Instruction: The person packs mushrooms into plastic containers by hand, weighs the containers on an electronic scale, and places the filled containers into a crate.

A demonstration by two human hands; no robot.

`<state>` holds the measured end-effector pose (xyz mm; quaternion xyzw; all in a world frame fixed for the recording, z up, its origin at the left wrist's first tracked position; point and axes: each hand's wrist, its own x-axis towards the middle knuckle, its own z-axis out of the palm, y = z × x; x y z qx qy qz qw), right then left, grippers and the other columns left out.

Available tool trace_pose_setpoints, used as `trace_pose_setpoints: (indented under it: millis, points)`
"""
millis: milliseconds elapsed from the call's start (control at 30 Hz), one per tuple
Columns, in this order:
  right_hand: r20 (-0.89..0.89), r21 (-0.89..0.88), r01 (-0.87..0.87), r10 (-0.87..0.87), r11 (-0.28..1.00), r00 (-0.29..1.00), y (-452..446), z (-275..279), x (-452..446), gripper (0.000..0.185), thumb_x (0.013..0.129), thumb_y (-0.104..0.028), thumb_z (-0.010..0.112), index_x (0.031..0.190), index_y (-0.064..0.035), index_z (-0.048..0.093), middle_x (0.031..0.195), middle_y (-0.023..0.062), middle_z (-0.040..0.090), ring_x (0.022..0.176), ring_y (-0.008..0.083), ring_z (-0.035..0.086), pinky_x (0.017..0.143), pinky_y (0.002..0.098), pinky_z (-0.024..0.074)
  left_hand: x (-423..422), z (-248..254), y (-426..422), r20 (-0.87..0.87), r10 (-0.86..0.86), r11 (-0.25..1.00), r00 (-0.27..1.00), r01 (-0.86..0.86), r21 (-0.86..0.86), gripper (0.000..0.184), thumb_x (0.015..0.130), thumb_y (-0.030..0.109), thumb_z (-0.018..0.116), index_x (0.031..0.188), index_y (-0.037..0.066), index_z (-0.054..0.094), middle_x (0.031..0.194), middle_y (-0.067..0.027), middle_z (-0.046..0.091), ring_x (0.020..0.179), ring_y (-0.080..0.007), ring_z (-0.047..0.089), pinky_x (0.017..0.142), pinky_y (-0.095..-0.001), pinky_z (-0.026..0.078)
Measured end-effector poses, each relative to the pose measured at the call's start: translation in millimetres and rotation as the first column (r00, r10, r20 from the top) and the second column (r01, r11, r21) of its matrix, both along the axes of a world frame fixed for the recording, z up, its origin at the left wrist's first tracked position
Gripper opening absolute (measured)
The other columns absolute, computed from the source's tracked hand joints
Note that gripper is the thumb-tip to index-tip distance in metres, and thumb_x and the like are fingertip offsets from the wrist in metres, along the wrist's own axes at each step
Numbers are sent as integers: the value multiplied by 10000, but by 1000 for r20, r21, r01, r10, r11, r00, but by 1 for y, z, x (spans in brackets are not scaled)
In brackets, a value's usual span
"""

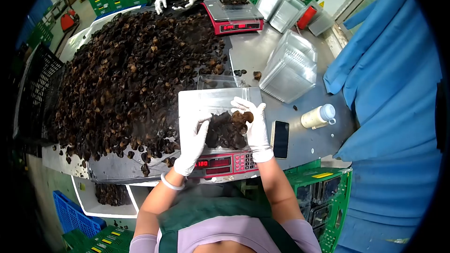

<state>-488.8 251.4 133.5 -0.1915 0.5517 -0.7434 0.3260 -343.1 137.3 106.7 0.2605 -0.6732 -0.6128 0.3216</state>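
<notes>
Dark wood ear mushrooms [226, 133] fill a clear plastic box on the metal pan of a red digital scale [218, 165] in front of me. My left hand [191, 143], in a white glove, grips the left side of the box, its thumb beside the mushrooms. On the opposite side my right hand [257, 129], also gloved, curves round the box, fingers along the far right corner and thumb apart. A browner piece lies against that palm. The clear lid [219, 82] extends behind the box. Part of the scale's red display is hidden by my left wrist.
A large heap of wood ears [136, 79] covers the table's left. Stacked clear boxes [289, 72], a phone [280, 139] and a bottle [318, 116] stand right. Across the table, a person's gloved hands [186, 3] hold mushrooms beside another scale [234, 14]. A blue curtain [389, 75] hangs right.
</notes>
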Motion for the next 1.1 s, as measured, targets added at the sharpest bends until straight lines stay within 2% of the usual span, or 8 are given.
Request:
trace_pose_setpoints:
  millis: [200,367,433,600,667,733,900,1100]
  points:
    - [137,-51,-44,51,998,989,0,-3,-16,863,911,-704,155,1299,-17,502,1181,162,599,1052,250,588,927,369,472,5,10,6,93,-45,976,995,64,-208,203,877,40,613,1075,34,658,1055,-94,654,999,-166,602,886,-291,472]
    - [201,-158,-117,148,980,968,-3,12,-7,887,894,-725,157,1319,-17,480,1208,159,577,1065,243,581,950,370,453,-1,14,4,-72,-88,996,994,86,-26,305,844,80,661,1148,60,640,1055,-97,662,986,-207,615,857,-315,482]
    - [82,-103,-134,143,986,986,-9,19,3,896,885,-734,162,1337,-21,463,1210,155,578,1083,235,571,968,364,435,-6,28,-2,197,-21,836,980,126,-534,396,821,129,692,1206,76,615,1051,-93,666,968,-199,616,830,-310,484]
    - [-28,-34,-256,255,966,967,-10,39,14,938,851,-773,181,1401,-44,397,1274,132,560,1165,199,529,1001,334,380,-18,22,-9,188,-158,935,969,208,-287,425,825,119,700,1237,86,600,946,-4,630,771,-89,527,718,-224,455]
    - [-50,22,-258,259,966,965,-3,38,9,918,861,-765,197,1401,-52,403,1288,133,554,1168,193,533,993,328,376,-15,31,-12,-67,-222,970,973,227,87,335,846,122,671,1174,65,633,928,-22,636,766,-82,542,694,-223,458]
    - [-352,102,-169,194,980,915,2,31,1,875,885,-737,217,1395,-54,412,1301,135,548,1177,198,531,989,330,376,3,34,-18,102,-156,987,983,157,-10,165,865,55,627,1015,54,695,857,-56,645,782,-96,593,701,-239,480]
    - [-377,173,-170,225,970,899,27,21,-15,770,958,-619,230,1311,17,483,1187,155,617,1091,227,597,957,342,431,35,16,-25,184,-132,938,974,183,-294,133,855,32,634,978,19,683,885,-65,652,794,-121,611,702,-238,480]
    - [-280,97,-1,28,995,960,46,24,-29,710,989,-549,256,1242,66,505,1121,180,627,1023,227,617,901,334,481,94,7,-38,144,39,999,989,-34,-38,145,892,58,606,1003,4,681,855,-49,642,762,-94,581,690,-224,462]
